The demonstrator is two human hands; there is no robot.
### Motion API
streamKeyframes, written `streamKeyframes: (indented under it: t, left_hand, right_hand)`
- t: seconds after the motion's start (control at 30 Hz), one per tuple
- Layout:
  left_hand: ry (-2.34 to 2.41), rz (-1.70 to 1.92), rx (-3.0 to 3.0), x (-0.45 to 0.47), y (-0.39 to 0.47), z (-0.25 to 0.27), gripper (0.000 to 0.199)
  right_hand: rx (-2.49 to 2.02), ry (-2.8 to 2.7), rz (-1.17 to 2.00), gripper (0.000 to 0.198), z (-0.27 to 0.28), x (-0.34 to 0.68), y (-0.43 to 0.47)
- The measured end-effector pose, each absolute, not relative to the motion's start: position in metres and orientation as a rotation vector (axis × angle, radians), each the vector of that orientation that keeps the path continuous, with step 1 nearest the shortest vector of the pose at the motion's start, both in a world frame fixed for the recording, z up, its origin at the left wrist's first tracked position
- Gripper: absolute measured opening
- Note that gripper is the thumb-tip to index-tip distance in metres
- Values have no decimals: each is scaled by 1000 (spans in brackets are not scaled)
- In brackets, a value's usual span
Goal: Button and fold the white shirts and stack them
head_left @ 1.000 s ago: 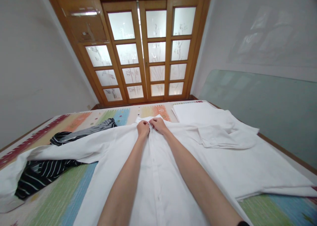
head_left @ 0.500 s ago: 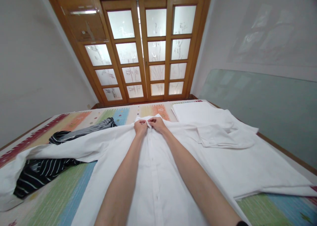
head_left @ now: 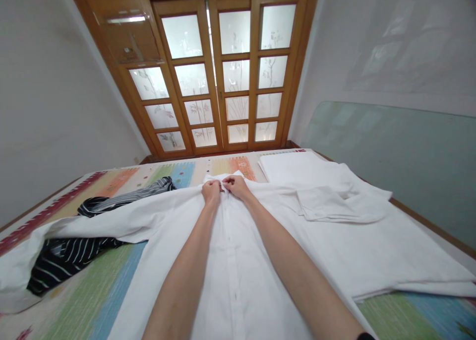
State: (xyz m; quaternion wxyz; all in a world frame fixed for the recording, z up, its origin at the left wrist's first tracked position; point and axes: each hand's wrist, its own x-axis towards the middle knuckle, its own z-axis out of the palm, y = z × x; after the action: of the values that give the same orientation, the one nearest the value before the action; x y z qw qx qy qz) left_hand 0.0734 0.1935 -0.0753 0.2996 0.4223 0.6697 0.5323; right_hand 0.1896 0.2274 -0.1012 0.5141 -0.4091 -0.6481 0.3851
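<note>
A white button-up shirt [head_left: 238,260] lies spread front side up, its collar at the far end and its sleeves out to both sides. At the collar, my left hand [head_left: 212,192] pinches the left front edge of the shirt. Close beside it, my right hand [head_left: 236,186] is closed on the right front edge, fingertips almost meeting the left ones. The button and buttonhole between the fingers are too small to make out. Below the hands the front placket runs straight toward me.
Under the left sleeve lies a black garment with white stripes [head_left: 63,260]. More white cloth [head_left: 357,250] is spread on the right. Everything rests on a colourful striped cover [head_left: 92,285]. A pale glass panel [head_left: 390,156] leans at the right wall; wooden doors [head_left: 217,82] stand beyond.
The fingers of my left hand have curled in a little more at the collar. Both hands stay in the same place, and the view has shifted very slightly.
</note>
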Motion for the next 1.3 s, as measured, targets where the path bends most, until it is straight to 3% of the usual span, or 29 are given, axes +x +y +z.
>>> streamKeyframes:
  t: [1.1, 1.3]
  left_hand:
    - [1836, 1330, 1361, 70, 191, -72, 2]
    - [1706, 1293, 1245, 63, 197, -73, 12]
  right_hand:
    - [-1152, -1738, 800, 3, -90, 189, 219]
    - [-1128, -1698, 815, 6, -92, 191, 218]
